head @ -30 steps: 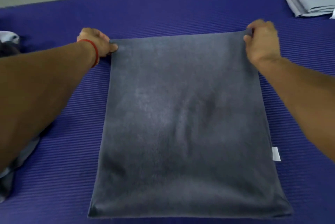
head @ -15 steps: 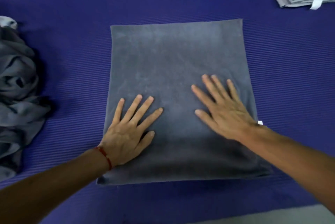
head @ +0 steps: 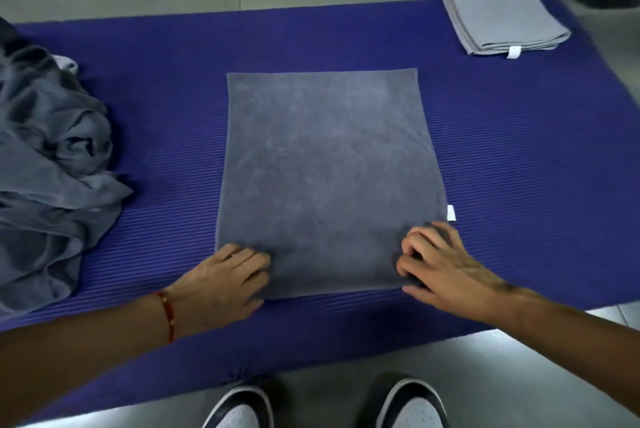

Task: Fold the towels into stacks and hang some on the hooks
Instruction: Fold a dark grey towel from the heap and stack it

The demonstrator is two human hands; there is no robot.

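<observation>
A heap (head: 45,164) of grey cloth lay at the left of the mat (head: 519,157). The left hand (head: 225,278) gripped the towel's (head: 329,178) near left corner with curled fingers. The towel lay flat in the middle. The right hand (head: 440,264) pinched its near right corner. A folded towel (head: 502,20) sat far right.

My left hand (head: 227,277) and right hand (head: 438,259) cover the towel's (head: 325,167) near corners. The crumpled pile (head: 48,164) runs off the left edge.
</observation>
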